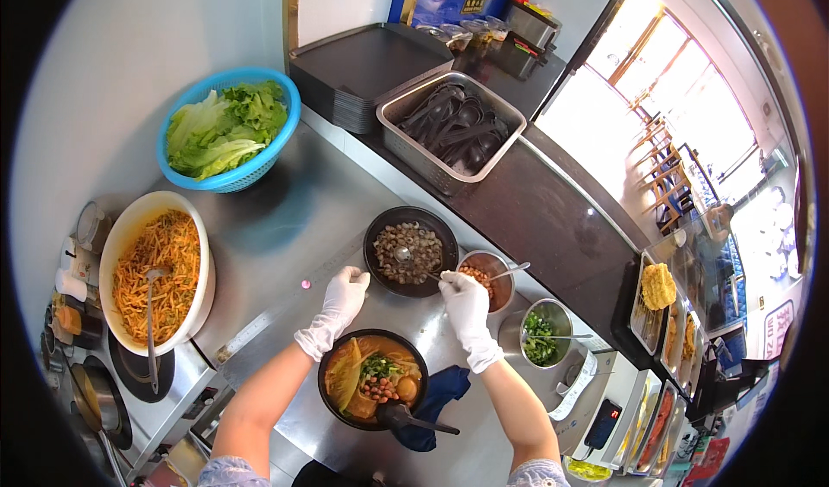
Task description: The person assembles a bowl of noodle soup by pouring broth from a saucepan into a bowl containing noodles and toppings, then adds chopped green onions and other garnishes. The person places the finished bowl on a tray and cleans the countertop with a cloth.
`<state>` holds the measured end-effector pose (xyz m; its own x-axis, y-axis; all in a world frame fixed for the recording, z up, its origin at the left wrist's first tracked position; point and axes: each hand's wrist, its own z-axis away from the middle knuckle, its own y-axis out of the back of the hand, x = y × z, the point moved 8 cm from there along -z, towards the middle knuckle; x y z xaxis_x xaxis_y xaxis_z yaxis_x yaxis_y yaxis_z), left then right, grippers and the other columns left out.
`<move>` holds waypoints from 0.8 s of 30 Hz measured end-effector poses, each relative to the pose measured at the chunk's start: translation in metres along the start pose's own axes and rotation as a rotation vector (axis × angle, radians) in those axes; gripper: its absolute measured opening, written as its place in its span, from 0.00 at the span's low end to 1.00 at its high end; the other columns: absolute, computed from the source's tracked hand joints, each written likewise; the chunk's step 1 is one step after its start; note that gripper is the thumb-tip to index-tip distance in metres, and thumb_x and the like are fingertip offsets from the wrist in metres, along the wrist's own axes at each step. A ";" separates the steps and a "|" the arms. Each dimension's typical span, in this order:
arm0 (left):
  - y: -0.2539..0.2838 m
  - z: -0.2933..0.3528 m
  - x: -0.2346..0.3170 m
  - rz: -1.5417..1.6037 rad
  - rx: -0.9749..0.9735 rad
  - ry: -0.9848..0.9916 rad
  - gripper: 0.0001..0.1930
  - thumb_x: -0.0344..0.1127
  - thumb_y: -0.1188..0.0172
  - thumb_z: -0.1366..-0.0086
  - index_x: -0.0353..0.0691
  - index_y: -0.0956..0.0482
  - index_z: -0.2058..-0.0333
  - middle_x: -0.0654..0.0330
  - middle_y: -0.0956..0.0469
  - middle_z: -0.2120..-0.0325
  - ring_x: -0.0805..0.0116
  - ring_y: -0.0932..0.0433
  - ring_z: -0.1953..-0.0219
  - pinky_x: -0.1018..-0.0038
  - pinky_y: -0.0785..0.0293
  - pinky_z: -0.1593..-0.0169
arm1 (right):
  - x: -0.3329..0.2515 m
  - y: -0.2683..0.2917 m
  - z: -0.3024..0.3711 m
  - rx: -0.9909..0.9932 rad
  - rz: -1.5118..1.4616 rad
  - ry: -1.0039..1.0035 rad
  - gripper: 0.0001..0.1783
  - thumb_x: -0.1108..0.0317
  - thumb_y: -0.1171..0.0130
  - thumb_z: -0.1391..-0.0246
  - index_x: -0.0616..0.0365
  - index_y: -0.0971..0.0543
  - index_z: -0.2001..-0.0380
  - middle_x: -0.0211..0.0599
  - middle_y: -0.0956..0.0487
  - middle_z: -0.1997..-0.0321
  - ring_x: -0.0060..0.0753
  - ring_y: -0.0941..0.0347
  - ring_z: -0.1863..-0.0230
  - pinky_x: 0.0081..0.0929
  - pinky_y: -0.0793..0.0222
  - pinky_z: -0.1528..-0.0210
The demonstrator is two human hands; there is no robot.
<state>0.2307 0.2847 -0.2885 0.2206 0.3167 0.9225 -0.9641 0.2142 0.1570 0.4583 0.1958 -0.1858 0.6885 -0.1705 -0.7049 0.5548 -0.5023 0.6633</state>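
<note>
White gloves cover both my hands. My right hand (466, 304) pinches the handle of a metal spoon (402, 255), whose head lies in brown diced pieces inside a black bowl (421, 212). My left hand (347, 292) is by that bowl's near left edge, its fingers curled together with nothing visible in them. Closer to me, between my forearms, stands a second black bowl (325, 390) of reddish soup with chopped greens, peanuts, a round egg-like piece and a yellow sheet-like piece. A black ladle-like spoon (399, 417) rests over its near rim, beside a dark blue cloth (445, 389).
Metal pots of peanuts (476, 273) and chopped greens (541, 336) stand right, each with a spoon. Left are a white tub (205, 293) of orange shreds and a blue lettuce basket (294, 111). Behind are stacked black trays (371, 60) and a steel pan (496, 163) of black spoons.
</note>
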 end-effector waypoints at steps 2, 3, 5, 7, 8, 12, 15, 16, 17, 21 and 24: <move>-0.011 -0.006 0.001 0.055 -0.024 0.089 0.17 0.40 0.43 0.35 0.30 0.25 0.58 0.55 0.21 0.74 0.70 0.22 0.77 0.74 0.27 0.70 | 0.024 -0.012 -0.003 -0.026 -0.550 -0.370 0.06 0.69 0.39 0.44 0.60 0.17 0.66 0.24 0.24 0.80 0.14 0.36 0.82 0.15 0.41 0.79; -0.015 -0.008 0.004 0.048 -0.041 0.090 0.19 0.40 0.44 0.34 0.28 0.27 0.54 0.53 0.20 0.73 0.69 0.21 0.77 0.73 0.26 0.73 | 0.022 -0.009 -0.007 0.038 -0.621 -0.360 0.08 0.69 0.42 0.41 0.62 0.18 0.67 0.21 0.26 0.79 0.09 0.39 0.81 0.12 0.44 0.80; -0.022 -0.008 0.010 0.002 -0.071 0.074 0.19 0.40 0.45 0.34 0.28 0.27 0.53 0.53 0.20 0.73 0.68 0.21 0.77 0.72 0.25 0.75 | 0.025 -0.014 -0.010 0.034 -0.727 -0.478 0.08 0.70 0.43 0.41 0.63 0.19 0.68 0.24 0.23 0.76 0.11 0.36 0.79 0.12 0.41 0.76; -0.026 -0.010 0.012 0.023 -0.057 0.045 0.16 0.37 0.46 0.34 0.27 0.26 0.57 0.54 0.20 0.73 0.66 0.21 0.77 0.69 0.24 0.78 | 0.020 -0.009 -0.015 0.021 -0.674 -0.447 0.08 0.69 0.44 0.39 0.63 0.19 0.66 0.25 0.23 0.77 0.12 0.37 0.78 0.12 0.41 0.75; -0.027 -0.013 0.010 0.014 -0.044 0.044 0.15 0.36 0.46 0.35 0.27 0.26 0.59 0.54 0.21 0.74 0.65 0.21 0.77 0.69 0.24 0.78 | 0.018 -0.002 -0.017 0.007 -0.544 -0.410 0.07 0.70 0.44 0.39 0.62 0.19 0.64 0.24 0.24 0.75 0.13 0.35 0.76 0.14 0.38 0.73; -0.026 -0.025 0.005 -0.022 0.019 -0.043 0.12 0.33 0.47 0.36 0.26 0.25 0.66 0.55 0.22 0.77 0.64 0.23 0.79 0.68 0.23 0.77 | -0.031 0.031 -0.030 0.137 -0.151 0.277 0.08 0.77 0.43 0.43 0.66 0.21 0.60 0.38 0.22 0.68 0.28 0.27 0.68 0.21 0.31 0.62; -0.026 -0.024 0.012 -0.088 0.031 -0.094 0.11 0.32 0.48 0.36 0.26 0.26 0.68 0.55 0.24 0.78 0.65 0.24 0.80 0.67 0.22 0.77 | -0.034 0.028 -0.034 0.111 0.007 0.356 0.06 0.74 0.42 0.44 0.61 0.20 0.63 0.43 0.24 0.70 0.43 0.25 0.69 0.29 0.29 0.64; -0.024 -0.020 0.017 -0.158 0.045 -0.106 0.12 0.32 0.48 0.36 0.25 0.27 0.69 0.55 0.24 0.79 0.65 0.25 0.80 0.67 0.21 0.77 | -0.031 0.025 -0.035 0.105 0.005 0.340 0.06 0.74 0.42 0.44 0.61 0.20 0.63 0.43 0.23 0.70 0.44 0.25 0.68 0.30 0.29 0.63; -0.024 -0.017 0.022 -0.068 0.023 -0.100 0.12 0.32 0.48 0.36 0.25 0.27 0.69 0.55 0.24 0.78 0.65 0.24 0.80 0.68 0.21 0.77 | -0.029 0.021 -0.034 0.075 0.000 0.321 0.06 0.74 0.43 0.43 0.61 0.20 0.63 0.43 0.23 0.70 0.45 0.25 0.68 0.30 0.29 0.63; -0.023 -0.011 0.039 0.046 -0.011 -0.067 0.12 0.32 0.48 0.36 0.23 0.28 0.69 0.54 0.25 0.78 0.65 0.23 0.79 0.69 0.20 0.79 | -0.010 0.018 -0.026 0.150 -0.229 0.117 0.07 0.72 0.44 0.42 0.62 0.20 0.63 0.41 0.22 0.70 0.37 0.25 0.70 0.27 0.30 0.65; -0.027 -0.017 0.039 0.078 -0.042 -0.025 0.12 0.32 0.48 0.36 0.23 0.27 0.67 0.54 0.25 0.78 0.64 0.22 0.79 0.69 0.20 0.79 | 0.026 0.002 -0.019 0.118 -0.659 -0.358 0.09 0.71 0.46 0.39 0.65 0.20 0.65 0.33 0.21 0.73 0.19 0.27 0.75 0.16 0.34 0.72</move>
<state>0.2676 0.3075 -0.2624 0.1411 0.3105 0.9400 -0.9709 0.2289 0.0702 0.4862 0.2062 -0.1979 0.0265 -0.0584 -0.9979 0.7316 -0.6792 0.0592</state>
